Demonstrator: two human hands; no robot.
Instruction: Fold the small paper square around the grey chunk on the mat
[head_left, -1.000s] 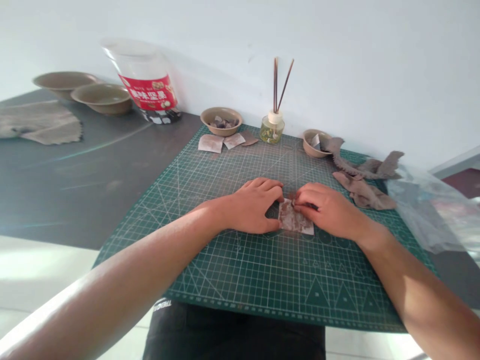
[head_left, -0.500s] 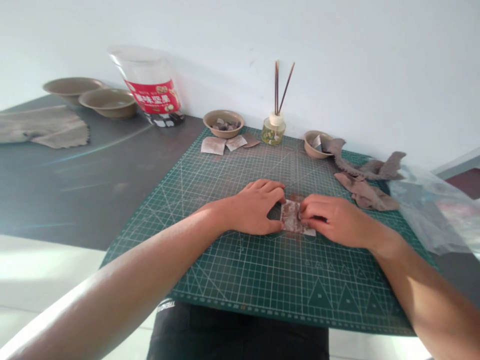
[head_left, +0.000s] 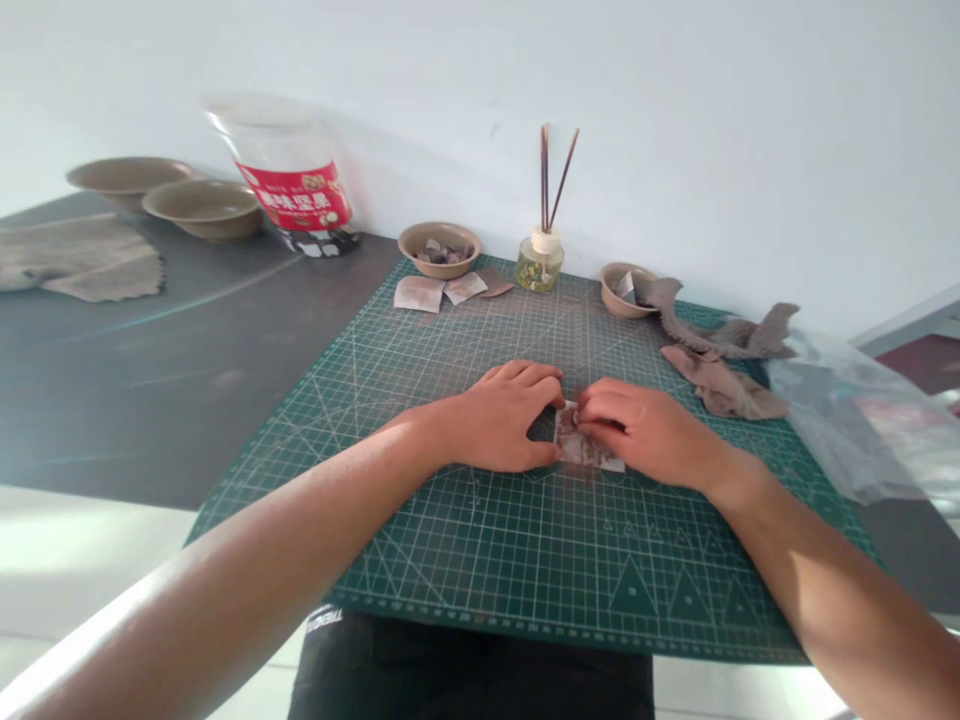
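A small whitish piece of sandpaper (head_left: 592, 452), smeared with brown dust, lies flat on the green cutting mat (head_left: 525, 540). My left hand (head_left: 510, 418) grips its left edge, index finger at the upper corner and thumb at the lower one, pressing it to the mat. Over the sheet's upper right part, my right hand (head_left: 637, 430) is closed, its fingertips pinched together against the surface. Whatever small thing sits in that pinch is mostly hidden by the fingers.
Behind are a bowl of small stone-like pieces (head_left: 439, 250), more dusty sheets (head_left: 418, 293), a reed diffuser (head_left: 539, 262) and another bowl (head_left: 628, 295). Brown cloths (head_left: 724, 385) and a plastic bag (head_left: 832, 430) lie right. A clear tub (head_left: 300, 200), bowls (head_left: 206, 212) and a cloth (head_left: 90, 255) stand left.
My right hand has slid left and slightly up across the sandpaper, baring more of its lower right corner. My left hand keeps its hold; the whole view has shifted a little.
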